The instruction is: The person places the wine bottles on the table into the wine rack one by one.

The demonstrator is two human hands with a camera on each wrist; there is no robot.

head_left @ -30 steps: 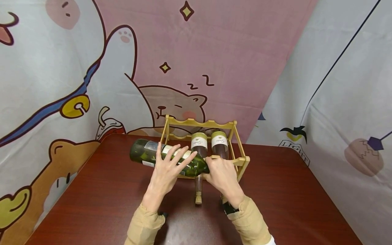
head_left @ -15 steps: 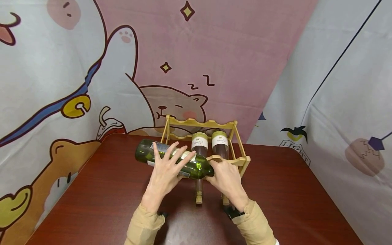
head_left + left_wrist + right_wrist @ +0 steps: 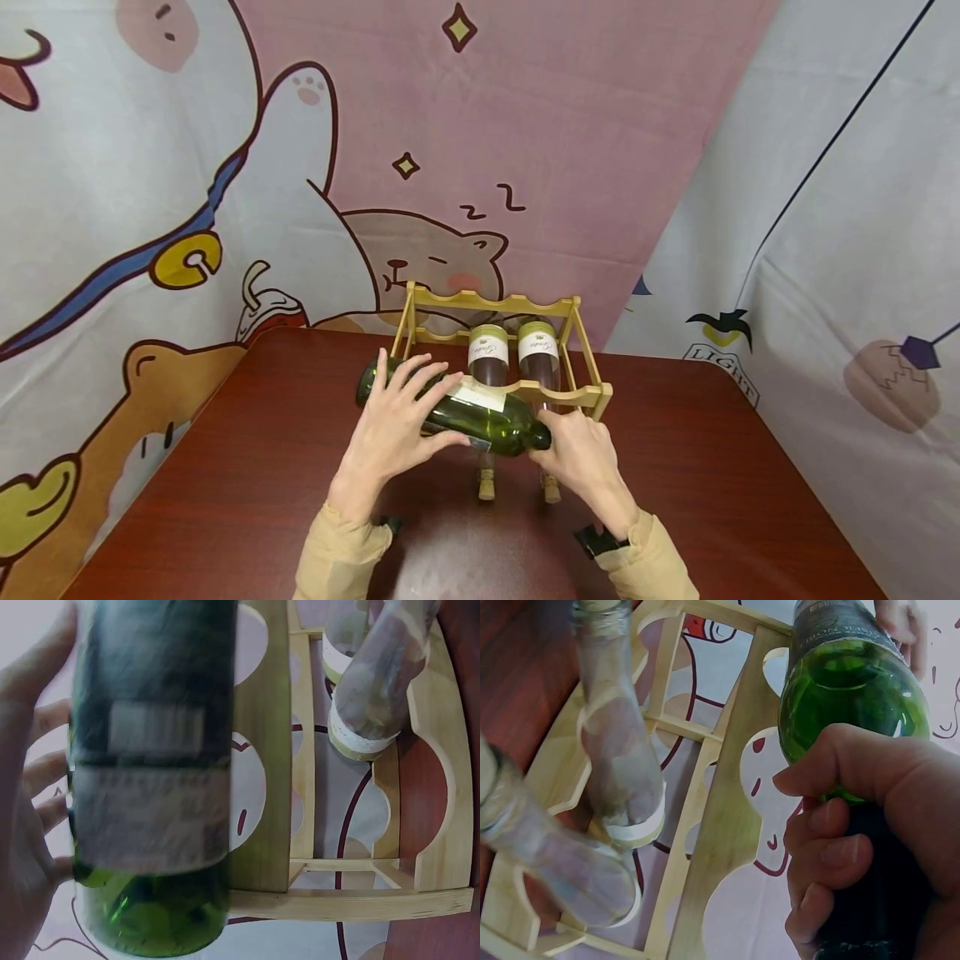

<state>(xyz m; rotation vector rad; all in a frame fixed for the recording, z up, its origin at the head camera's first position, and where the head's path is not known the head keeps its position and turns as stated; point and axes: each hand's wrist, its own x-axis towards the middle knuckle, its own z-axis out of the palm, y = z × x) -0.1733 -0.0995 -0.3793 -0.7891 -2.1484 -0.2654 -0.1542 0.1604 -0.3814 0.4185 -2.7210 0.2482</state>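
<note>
A green wine bottle (image 3: 480,408) lies nearly level across the front of the wooden wine rack (image 3: 551,392), its neck to the right. My left hand (image 3: 393,421) holds the bottle's base end, fingers spread over the far side and thumb on the near side. At the neck, my right hand (image 3: 581,450) grips with curled fingers, plain in the right wrist view. The left wrist view shows the bottle's dark label close up. Two clear corked bottles, one left (image 3: 487,346) and one right (image 3: 537,342), lie in the rack, corks toward me.
The rack stands at the back of a reddish-brown table (image 3: 690,467). Right behind it hangs a cartoon-printed cloth (image 3: 562,167). Scalloped rails (image 3: 442,750) form the rack's bottle rests. The corked necks (image 3: 487,483) stick out past its front.
The green bottle has moved right and slightly toward me, with both hands on it. My left thumb now shows on the near side. The rack and its two bottles stay put.
</note>
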